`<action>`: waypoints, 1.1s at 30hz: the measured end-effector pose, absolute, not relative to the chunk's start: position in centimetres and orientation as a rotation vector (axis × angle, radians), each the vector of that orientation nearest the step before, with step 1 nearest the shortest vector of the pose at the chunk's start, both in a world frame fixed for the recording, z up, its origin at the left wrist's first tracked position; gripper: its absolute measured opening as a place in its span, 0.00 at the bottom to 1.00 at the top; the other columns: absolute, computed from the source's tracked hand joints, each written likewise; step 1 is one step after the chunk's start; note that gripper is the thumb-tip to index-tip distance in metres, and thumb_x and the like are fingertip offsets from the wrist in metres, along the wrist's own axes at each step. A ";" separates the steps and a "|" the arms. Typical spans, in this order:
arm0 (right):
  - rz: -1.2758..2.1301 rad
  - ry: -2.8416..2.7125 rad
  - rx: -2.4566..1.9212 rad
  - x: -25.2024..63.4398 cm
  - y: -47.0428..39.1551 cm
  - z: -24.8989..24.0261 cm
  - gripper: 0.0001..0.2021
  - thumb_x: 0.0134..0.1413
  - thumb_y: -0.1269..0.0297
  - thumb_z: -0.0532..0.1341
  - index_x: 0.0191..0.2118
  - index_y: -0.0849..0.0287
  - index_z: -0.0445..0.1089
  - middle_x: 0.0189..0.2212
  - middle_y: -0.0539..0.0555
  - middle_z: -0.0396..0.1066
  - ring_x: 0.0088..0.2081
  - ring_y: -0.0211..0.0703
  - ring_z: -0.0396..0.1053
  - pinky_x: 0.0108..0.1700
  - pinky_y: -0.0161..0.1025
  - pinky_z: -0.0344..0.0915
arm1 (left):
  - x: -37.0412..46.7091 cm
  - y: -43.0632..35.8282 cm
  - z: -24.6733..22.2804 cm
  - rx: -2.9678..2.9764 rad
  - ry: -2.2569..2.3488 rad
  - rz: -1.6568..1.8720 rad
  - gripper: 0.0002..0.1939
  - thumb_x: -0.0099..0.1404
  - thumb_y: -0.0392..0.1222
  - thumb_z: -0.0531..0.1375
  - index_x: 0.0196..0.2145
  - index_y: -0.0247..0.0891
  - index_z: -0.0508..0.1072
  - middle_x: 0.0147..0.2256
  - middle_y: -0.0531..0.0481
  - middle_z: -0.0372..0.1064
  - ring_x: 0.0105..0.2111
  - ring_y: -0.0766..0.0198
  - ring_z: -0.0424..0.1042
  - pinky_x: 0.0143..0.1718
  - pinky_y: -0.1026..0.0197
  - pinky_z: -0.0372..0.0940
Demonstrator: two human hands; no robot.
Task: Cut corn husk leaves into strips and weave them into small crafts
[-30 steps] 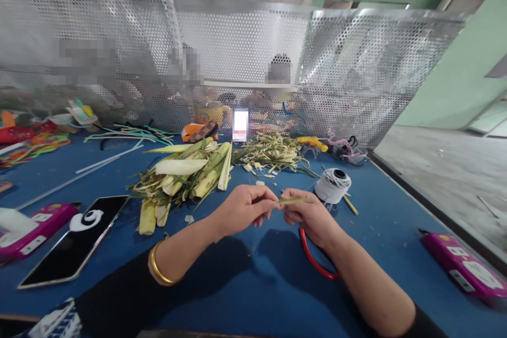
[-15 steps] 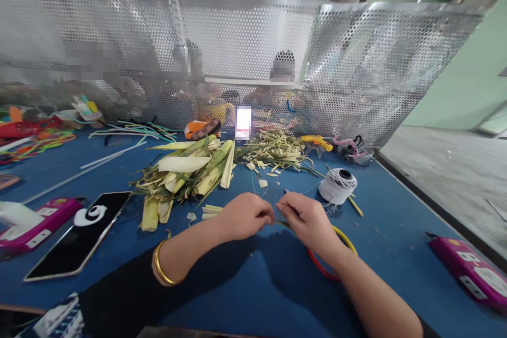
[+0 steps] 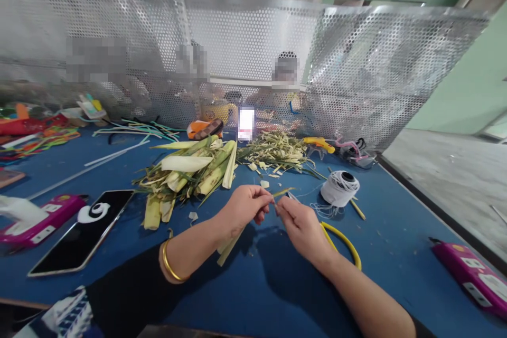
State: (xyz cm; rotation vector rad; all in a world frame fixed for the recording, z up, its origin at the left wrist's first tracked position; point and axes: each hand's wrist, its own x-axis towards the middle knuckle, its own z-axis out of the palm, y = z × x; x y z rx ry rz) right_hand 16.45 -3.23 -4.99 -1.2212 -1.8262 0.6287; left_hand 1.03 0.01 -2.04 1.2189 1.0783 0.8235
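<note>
In the head view my left hand (image 3: 246, 207) is closed, its fingertips pinched together. It grips a pale green husk strip (image 3: 228, 249), whose lower end hangs below the palm and whose thin tip points up to the right. My right hand (image 3: 300, 226) is closed close beside it, thumb and forefinger pinching what looks like fine white thread. The spool of white thread (image 3: 337, 189) stands to the right, loose loops at its foot. Under my right wrist lies a yellow ring (image 3: 350, 245). A small pale pointed thing (image 3: 291, 196) shows behind my right fingers; its kind is unclear.
A heap of corn-like husks (image 3: 190, 169) lies ahead, with shredded scraps (image 3: 279, 150) beside it. A phone (image 3: 83, 235) and a purple power strip (image 3: 47, 220) are at left, another power strip (image 3: 471, 272) at right. A perforated metal screen (image 3: 249, 37) closes the far side.
The husk strip now slants through my left hand, its lower end showing below. My hands have come closer together. The ring's red part is now out of sight.
</note>
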 end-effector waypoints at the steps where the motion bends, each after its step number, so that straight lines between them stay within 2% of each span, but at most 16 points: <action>1: 0.540 -1.882 -1.218 16.6 -3.3 -4.9 0.15 0.61 0.60 0.51 0.24 0.56 0.58 0.21 0.48 0.59 0.26 0.38 0.57 0.30 0.36 0.52 | 1.1 0.0 -2.0 1.200 1.078 0.821 0.06 0.61 0.35 0.58 0.26 0.34 0.70 0.18 0.57 0.64 0.14 0.74 0.61 0.16 0.70 0.58; 3: 0.457 -1.888 -1.248 16.9 -3.3 -4.7 0.13 0.62 0.61 0.50 0.27 0.56 0.61 0.23 0.49 0.62 0.27 0.39 0.59 0.31 0.36 0.54 | 1.0 0.0 -1.9 1.129 1.055 0.792 0.06 0.61 0.36 0.59 0.26 0.34 0.70 0.19 0.56 0.65 0.16 0.73 0.63 0.17 0.70 0.59; 5: 0.449 -1.803 -1.297 17.1 -3.3 -4.6 0.08 0.62 0.61 0.51 0.36 0.56 0.64 0.24 0.48 0.63 0.27 0.39 0.60 0.31 0.35 0.55 | 0.9 0.0 -1.6 1.007 1.022 0.747 0.06 0.61 0.37 0.61 0.27 0.33 0.71 0.22 0.54 0.68 0.19 0.72 0.66 0.18 0.70 0.60; 7: 0.476 -1.741 -1.285 17.2 -3.3 -4.6 0.08 0.61 0.62 0.52 0.43 0.56 0.63 0.23 0.46 0.61 0.25 0.38 0.59 0.30 0.35 0.56 | 0.7 0.1 -1.4 0.872 0.989 0.713 0.04 0.60 0.36 0.62 0.28 0.33 0.72 0.27 0.51 0.71 0.23 0.71 0.70 0.20 0.70 0.62; 12: 0.491 -1.819 -1.187 16.7 -3.2 -4.7 0.08 0.57 0.64 0.56 0.33 0.57 0.72 0.21 0.47 0.58 0.26 0.38 0.59 0.30 0.35 0.57 | 0.7 0.1 -1.7 0.643 0.950 0.706 0.00 0.59 0.34 0.63 0.30 0.34 0.74 0.29 0.51 0.73 0.26 0.69 0.72 0.30 0.66 0.69; 16: 0.541 -1.745 -1.278 16.4 -2.7 -5.3 0.07 0.53 0.63 0.60 0.32 0.56 0.76 0.18 0.46 0.56 0.24 0.38 0.56 0.28 0.35 0.55 | 1.0 -0.1 -2.1 0.578 0.891 0.686 0.05 0.63 0.34 0.59 0.31 0.34 0.75 0.30 0.50 0.74 0.29 0.68 0.72 0.37 0.63 0.69; 20: 0.829 -1.631 -1.298 16.0 -2.3 -6.1 0.08 0.47 0.59 0.64 0.25 0.57 0.74 0.18 0.46 0.59 0.24 0.37 0.56 0.28 0.35 0.53 | 1.1 -0.3 -2.5 0.554 0.875 0.666 0.04 0.62 0.34 0.60 0.31 0.34 0.75 0.30 0.50 0.74 0.30 0.68 0.72 0.41 0.61 0.69; 24: 1.142 -1.467 -1.224 15.6 -2.2 -6.4 0.11 0.45 0.56 0.64 0.24 0.58 0.71 0.20 0.47 0.65 0.25 0.37 0.58 0.29 0.35 0.55 | 1.2 -0.3 -2.8 0.538 0.889 0.667 0.02 0.61 0.34 0.62 0.31 0.35 0.75 0.29 0.52 0.73 0.28 0.69 0.72 0.42 0.61 0.68; 29: 1.215 -1.413 -1.213 15.9 -2.4 -5.6 0.12 0.44 0.56 0.63 0.22 0.58 0.65 0.17 0.44 0.58 0.22 0.34 0.52 0.25 0.34 0.49 | 1.3 0.0 -2.8 0.499 0.902 0.668 0.04 0.63 0.35 0.60 0.31 0.35 0.74 0.27 0.52 0.72 0.28 0.69 0.72 0.40 0.61 0.69; 33: 1.270 -1.367 -1.177 16.3 -2.5 -4.9 0.10 0.43 0.58 0.61 0.21 0.57 0.63 0.16 0.45 0.57 0.22 0.35 0.54 0.27 0.34 0.53 | 1.2 0.3 -3.0 0.460 0.885 0.664 0.04 0.64 0.36 0.60 0.32 0.34 0.74 0.28 0.51 0.73 0.30 0.68 0.73 0.39 0.62 0.69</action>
